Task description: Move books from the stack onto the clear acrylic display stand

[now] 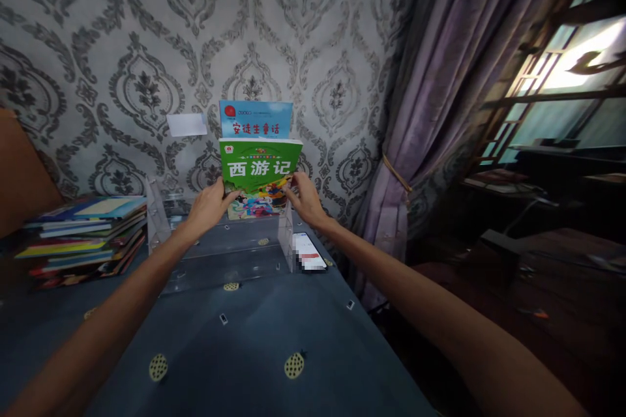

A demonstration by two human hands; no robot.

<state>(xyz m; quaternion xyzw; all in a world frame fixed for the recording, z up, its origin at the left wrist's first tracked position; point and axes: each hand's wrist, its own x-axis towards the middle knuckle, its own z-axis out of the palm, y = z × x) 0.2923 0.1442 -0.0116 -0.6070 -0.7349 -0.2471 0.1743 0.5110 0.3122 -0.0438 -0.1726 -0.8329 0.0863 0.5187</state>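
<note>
A green picture book (261,159) with white Chinese characters faces me, upright over a clear tiered plastic rack (210,241). My left hand (210,203) grips its left edge, thumb across the front cover. On the opposite edge, my right hand (304,197) pinches the cover near the rack's right side panel. Behind the green book stands a light blue book (257,118) with red characters, its upper part showing above. Whether the green book's bottom edge touches a tier is hard to make out.
Several thin books lie in an uneven stack (92,234) left of the rack. A phone (309,252) with a lit screen rests against the rack's right side. The dark blue patterned tablecloth (254,339) ends at the right, beside a purple curtain (415,98). A white card (187,124) is on the wall.
</note>
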